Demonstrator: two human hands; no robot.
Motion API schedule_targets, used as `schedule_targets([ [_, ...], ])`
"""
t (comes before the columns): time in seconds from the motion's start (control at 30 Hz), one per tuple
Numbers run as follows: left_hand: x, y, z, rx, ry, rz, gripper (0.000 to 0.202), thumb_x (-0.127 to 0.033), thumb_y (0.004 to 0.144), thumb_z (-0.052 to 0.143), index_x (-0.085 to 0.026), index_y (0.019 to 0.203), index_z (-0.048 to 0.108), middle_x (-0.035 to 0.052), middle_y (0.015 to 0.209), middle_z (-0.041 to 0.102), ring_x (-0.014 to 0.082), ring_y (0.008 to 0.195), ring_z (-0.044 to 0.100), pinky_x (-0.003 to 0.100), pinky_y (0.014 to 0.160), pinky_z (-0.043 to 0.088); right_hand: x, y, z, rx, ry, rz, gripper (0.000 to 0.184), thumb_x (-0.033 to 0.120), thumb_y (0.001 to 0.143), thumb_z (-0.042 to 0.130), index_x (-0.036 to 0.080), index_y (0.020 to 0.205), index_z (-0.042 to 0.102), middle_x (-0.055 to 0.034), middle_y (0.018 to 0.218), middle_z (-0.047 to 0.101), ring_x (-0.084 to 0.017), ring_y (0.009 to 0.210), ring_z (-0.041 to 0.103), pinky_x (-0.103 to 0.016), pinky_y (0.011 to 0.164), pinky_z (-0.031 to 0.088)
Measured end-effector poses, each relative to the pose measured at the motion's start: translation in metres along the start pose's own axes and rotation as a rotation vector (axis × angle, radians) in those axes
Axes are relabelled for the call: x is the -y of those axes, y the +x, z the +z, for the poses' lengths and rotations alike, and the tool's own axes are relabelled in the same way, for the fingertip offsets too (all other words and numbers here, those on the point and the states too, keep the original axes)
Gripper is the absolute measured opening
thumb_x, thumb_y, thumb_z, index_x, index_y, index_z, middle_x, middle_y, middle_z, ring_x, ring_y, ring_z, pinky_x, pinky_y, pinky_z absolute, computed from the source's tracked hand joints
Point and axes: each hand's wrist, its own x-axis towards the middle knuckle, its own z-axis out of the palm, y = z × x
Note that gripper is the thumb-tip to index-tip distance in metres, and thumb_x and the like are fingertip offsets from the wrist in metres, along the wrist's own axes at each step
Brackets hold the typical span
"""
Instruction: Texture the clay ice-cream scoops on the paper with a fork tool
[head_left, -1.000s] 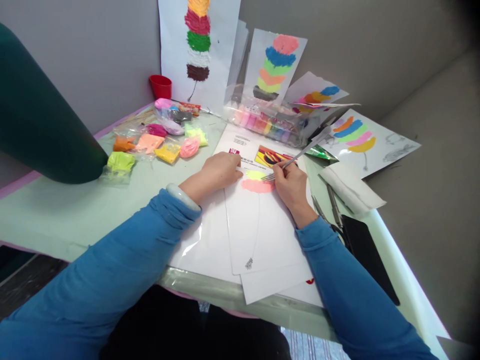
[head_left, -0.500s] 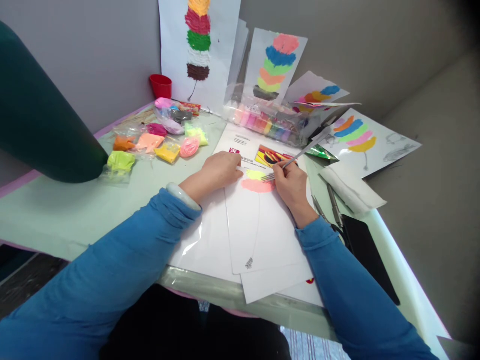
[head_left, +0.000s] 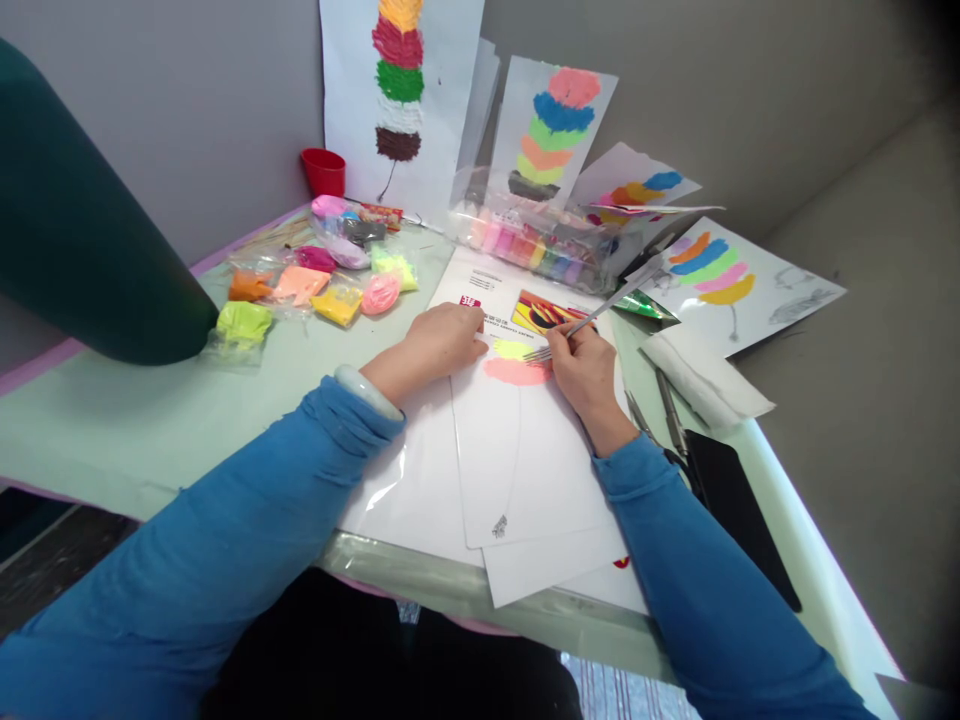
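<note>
Inverted lettering "GLOSSY" (head_left: 511, 328) on white packet (head_left: 412, 460).

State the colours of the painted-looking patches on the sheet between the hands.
Bright yellow patch above, salmon-pink patch below; shows best in the head view.

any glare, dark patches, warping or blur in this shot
Head view: a white glare streak lies on the glossy sheet beneath the drawing paper; head view: the top right corner falls to black, while the table looks washed out along its right edge; head view: the green cylinder leans, perhaps partly lens stretch; head view: the fork shows no obvious motion blur.
</note>
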Motion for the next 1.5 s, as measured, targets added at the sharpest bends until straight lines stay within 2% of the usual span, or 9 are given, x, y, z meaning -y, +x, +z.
schedule_targets([
  [0.23, -0.0011, -0.0009, -0.0017, 0.021, -0.022, -0.018, 0.029, -0.030, 0.080, 0.048, -0.017, 0.102, 0.061, 0.0109, 0.100, 0.065, 0.0226, 0.092, 0.058, 0.030, 0.071, 0.042, -0.0007, -0.0001, 0.0006, -0.001, -0.004, -0.008, 0.027, 0.034, 0.080, 0.044, 0.015, 0.081, 0.064, -0.0063, 0.070, 0.064, -0.018, 0.060, 0.055, -0.031, 0.059, 0.039],
  [0.53, -0.0006, -0.0005, -0.0011, 0.016, -0.001, -0.011, 0.028, -0.031, 0.080, 0.047, -0.017, 0.100, 0.060, 0.0100, 0.098, 0.065, 0.0220, 0.089, 0.059, 0.029, 0.069, 0.042, -0.0012, 0.0000, 0.0006, 0.000, -0.005, -0.010, 0.027, 0.033, 0.080, 0.045, 0.014, 0.081, 0.064, -0.0069, 0.073, 0.065, -0.019, 0.062, 0.056, -0.031, 0.060, 0.039],
  [0.9, -0.0007, 0.0002, -0.0009, 0.031, -0.014, -0.025, 0.029, -0.032, 0.079, 0.048, -0.018, 0.102, 0.061, 0.0088, 0.098, 0.065, 0.0217, 0.090, 0.058, 0.028, 0.068, 0.041, -0.0002, 0.0006, -0.0010, -0.012, -0.071, 0.014, 0.029, 0.033, 0.080, 0.042, 0.014, 0.082, 0.064, -0.0068, 0.067, 0.063, -0.021, 0.062, 0.057, -0.033, 0.062, 0.040],
  [1.17, 0.0003, 0.0006, 0.0000, 0.033, -0.036, -0.015, 0.031, -0.030, 0.079, 0.048, -0.016, 0.104, 0.062, 0.0117, 0.100, 0.065, 0.0240, 0.092, 0.058, 0.031, 0.070, 0.042, -0.0060, 0.0015, 0.0004, -0.040, -0.055, -0.007, 0.028, 0.032, 0.081, 0.042, 0.015, 0.083, 0.064, -0.0078, 0.071, 0.064, -0.022, 0.066, 0.058, -0.035, 0.065, 0.042],
  [1.5, -0.0004, 0.0001, -0.0002, 0.005, -0.016, -0.006, 0.029, -0.030, 0.078, 0.048, -0.017, 0.100, 0.062, 0.0100, 0.097, 0.066, 0.0222, 0.088, 0.060, 0.029, 0.066, 0.041, 0.0025, -0.0006, -0.0008, 0.015, -0.014, -0.026, 0.026, 0.032, 0.080, 0.045, 0.015, 0.079, 0.063, -0.0063, 0.070, 0.064, -0.019, 0.061, 0.055, -0.033, 0.063, 0.040],
])
